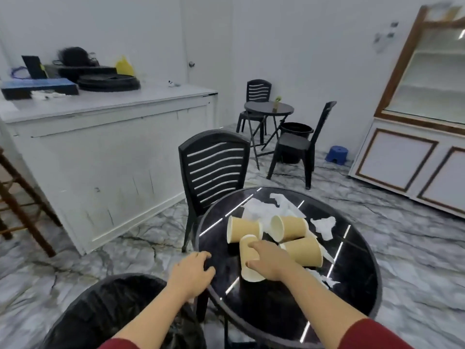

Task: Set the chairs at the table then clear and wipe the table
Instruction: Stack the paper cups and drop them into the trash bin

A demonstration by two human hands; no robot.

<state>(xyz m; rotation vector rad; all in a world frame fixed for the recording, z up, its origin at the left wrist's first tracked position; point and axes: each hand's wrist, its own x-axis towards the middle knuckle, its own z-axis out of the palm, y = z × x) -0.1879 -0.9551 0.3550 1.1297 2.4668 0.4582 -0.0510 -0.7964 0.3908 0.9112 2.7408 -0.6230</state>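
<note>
A round black glossy table (352, 280) stands in front of me. Several tan paper cups lie on their sides on it. My right hand (268, 260) grips the nearest cup (247, 253). Other cups lie at the left (242, 229), the middle (289, 226) and the right (303, 250). Crumpled white tissues (266, 206) are scattered behind and beside the cups. My left hand (193, 272) rests with relaxed fingers on the table's left rim. A black slatted chair (214, 167) stands at the table's far left side.
A black bin (113, 313) lined with a bag sits below my left arm. A white counter (105, 137) runs along the left. Further back stand a second small table (269, 108) with two black chairs, a black bucket and a blue stool (337, 153). A white cabinet (412, 152) is at right.
</note>
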